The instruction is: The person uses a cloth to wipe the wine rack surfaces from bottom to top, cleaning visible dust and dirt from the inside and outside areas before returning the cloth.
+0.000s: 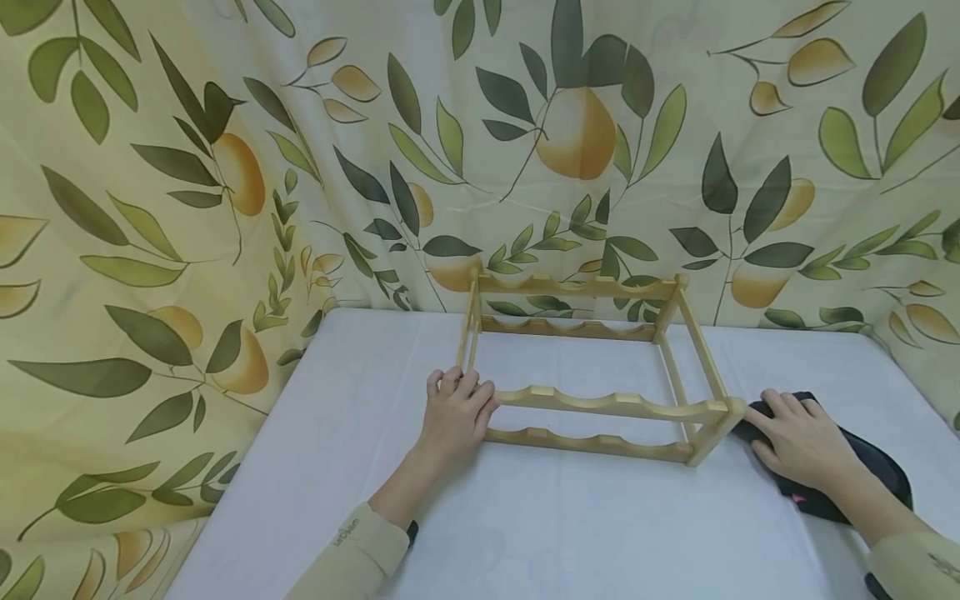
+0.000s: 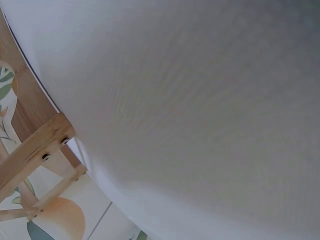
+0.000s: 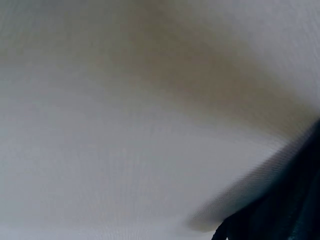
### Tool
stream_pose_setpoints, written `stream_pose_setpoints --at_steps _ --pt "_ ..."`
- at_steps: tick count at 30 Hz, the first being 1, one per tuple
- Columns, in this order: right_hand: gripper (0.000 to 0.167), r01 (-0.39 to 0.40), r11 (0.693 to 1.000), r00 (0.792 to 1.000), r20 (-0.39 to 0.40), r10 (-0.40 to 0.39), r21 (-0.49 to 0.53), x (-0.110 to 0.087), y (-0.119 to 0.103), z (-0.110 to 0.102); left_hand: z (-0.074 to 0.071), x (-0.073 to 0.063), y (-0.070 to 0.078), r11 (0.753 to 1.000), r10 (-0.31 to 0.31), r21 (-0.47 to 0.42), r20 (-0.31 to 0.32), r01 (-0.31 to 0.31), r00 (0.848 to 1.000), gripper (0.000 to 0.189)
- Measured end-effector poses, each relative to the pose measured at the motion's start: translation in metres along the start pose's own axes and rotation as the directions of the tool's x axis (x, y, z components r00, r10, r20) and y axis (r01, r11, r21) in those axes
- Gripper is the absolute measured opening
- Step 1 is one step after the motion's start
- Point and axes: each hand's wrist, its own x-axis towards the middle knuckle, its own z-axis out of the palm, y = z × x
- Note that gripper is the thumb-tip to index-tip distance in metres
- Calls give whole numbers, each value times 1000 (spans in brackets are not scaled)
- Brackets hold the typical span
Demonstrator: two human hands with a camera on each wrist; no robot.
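Observation:
A light wooden wine rack (image 1: 607,402) with scalloped rails stands on the white-covered table. My left hand (image 1: 455,417) grips its front left corner, fingers curled over the end. In the left wrist view, the wooden rack's end (image 2: 35,150) shows two screws. On the right, my right hand (image 1: 802,442) holds a flat black item (image 1: 881,467) with a rounded end and a small pink mark; its kind I cannot tell. The fingertips of that hand are right by the rack's front right corner. Dark material (image 3: 285,200) fills the lower right of the right wrist view.
A white cloth (image 1: 585,533) covers the table. Behind it and to the left hangs a curtain (image 1: 300,167) printed with leaves and orange fruit; the rack's back stands close to it.

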Motion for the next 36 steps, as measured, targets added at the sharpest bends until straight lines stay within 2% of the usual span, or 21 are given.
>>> stream_pose_setpoints --at_steps 2,3,13,17,29,36 --pt "42 -12 1000 1000 22 12 -8 1 0 1 0 0 0 1000 0 0 0 0 1000 43" --pt "38 -20 1000 999 33 21 -14 1 0 2 0 0 -1 1000 2 1 -1 -2 1000 43" --pt "47 -84 995 991 102 89 -52 6 1 6 0 1 0 1000 3 10 -11 -3 1000 43" --pt "48 -100 994 985 133 106 -51 7 1 6 0 0 0 1000 -4 11 6 4 1000 44" --pt "51 -124 992 979 157 128 -36 5 0 5 -1 0 2 1000 -12 3 29 12 1000 42" --pt "54 -127 992 988 90 126 14 8 -6 -8 -3 0 1 1000 -8 8 30 8 1000 41"
